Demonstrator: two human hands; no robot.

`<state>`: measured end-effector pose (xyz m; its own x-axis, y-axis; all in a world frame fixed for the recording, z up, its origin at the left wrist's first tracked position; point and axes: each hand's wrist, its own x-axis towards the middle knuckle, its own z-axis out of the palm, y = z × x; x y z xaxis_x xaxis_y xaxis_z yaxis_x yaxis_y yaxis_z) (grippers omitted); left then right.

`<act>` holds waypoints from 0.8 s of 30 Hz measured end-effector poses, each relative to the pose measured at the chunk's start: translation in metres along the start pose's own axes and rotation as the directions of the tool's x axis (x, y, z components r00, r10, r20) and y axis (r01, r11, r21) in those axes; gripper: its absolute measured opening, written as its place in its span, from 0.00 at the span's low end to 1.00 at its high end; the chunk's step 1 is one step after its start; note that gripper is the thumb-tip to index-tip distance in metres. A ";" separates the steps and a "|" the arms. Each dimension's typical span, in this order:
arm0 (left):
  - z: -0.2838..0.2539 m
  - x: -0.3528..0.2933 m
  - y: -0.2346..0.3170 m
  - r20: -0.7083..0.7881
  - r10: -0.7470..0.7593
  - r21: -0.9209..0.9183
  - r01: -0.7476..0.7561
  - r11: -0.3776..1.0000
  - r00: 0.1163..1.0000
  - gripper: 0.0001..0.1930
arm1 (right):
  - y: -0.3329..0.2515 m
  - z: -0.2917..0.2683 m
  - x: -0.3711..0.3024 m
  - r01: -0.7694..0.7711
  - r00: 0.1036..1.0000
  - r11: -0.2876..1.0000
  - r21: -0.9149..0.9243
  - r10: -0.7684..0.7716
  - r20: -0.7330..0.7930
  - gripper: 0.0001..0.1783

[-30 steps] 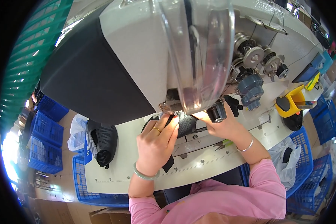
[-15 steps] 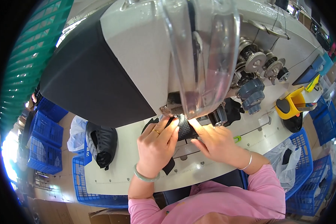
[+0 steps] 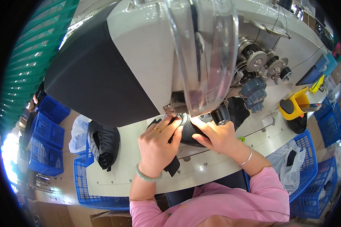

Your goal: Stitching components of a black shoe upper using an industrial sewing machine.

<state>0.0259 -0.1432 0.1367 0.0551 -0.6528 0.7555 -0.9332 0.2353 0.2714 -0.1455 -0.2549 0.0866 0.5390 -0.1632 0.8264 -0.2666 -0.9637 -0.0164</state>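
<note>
We have one view only, from a camera on the person's head; it looks down and a bit forward, over the pink sleeves and onto the table (image 3: 140, 181); it sits very close to the sewing machine (image 3: 140, 56), which fills the top half and hangs over us; the clear guard (image 3: 204, 53) is almost at the lens; the left hand (image 3: 157, 145) and right hand (image 3: 216, 136) meet near the middle, coming up from the bottom edge; the lens is round and wide, so straight edges bend near the rim and the corners go black; blue crates (image 3: 45, 143) on the floor show far out at the sides, small and curved.
</note>
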 end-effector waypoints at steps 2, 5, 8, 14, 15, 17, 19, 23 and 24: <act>-0.002 0.004 -0.002 -0.009 0.006 -0.056 -0.007 0.998 1.000 0.08 | 0.004 0.002 0.000 0.015 1.000 1.000 -0.002 -0.015 0.001 0.17; -0.006 0.008 -0.003 0.027 -0.024 -0.081 0.026 0.996 0.999 0.09 | 0.007 0.003 -0.001 0.021 1.000 1.000 0.005 -0.021 0.002 0.17; -0.011 0.012 -0.002 0.117 -0.223 -0.222 0.244 0.944 0.968 0.09 | 0.008 0.002 -0.001 0.020 1.000 1.000 0.000 -0.020 0.018 0.17; -0.013 0.011 -0.002 0.142 -0.220 -0.225 0.248 0.942 0.965 0.09 | 0.007 -0.001 0.002 0.018 0.999 1.000 0.000 -0.018 0.028 0.16; -0.012 0.009 -0.002 0.124 -0.174 -0.212 0.198 0.957 0.977 0.09 | 0.006 -0.002 0.002 0.017 0.999 1.000 -0.008 -0.017 0.030 0.16; -0.011 0.007 -0.003 0.091 -0.068 -0.179 0.084 0.980 0.993 0.10 | 0.005 -0.004 0.003 0.010 0.999 1.000 0.001 -0.010 0.040 0.16; -0.009 0.005 -0.004 0.074 0.002 -0.136 0.008 0.991 0.997 0.10 | 0.004 -0.006 0.005 0.010 0.999 1.000 0.013 -0.010 0.042 0.16; -0.008 0.003 -0.006 0.074 0.043 -0.086 -0.036 0.996 0.996 0.10 | 0.002 -0.010 0.009 0.007 0.998 1.000 0.018 -0.008 0.065 0.16; -0.008 0.004 -0.006 0.079 0.039 -0.070 -0.034 0.997 0.996 0.10 | 0.001 -0.012 0.010 0.005 0.997 1.000 0.014 -0.006 0.074 0.16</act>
<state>0.0349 -0.1412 0.1426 -0.0094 -0.6977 0.7164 -0.9073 0.3071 0.2872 -0.1500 -0.2551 0.1012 0.5981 -0.1725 0.7826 -0.2524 -0.9674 -0.0204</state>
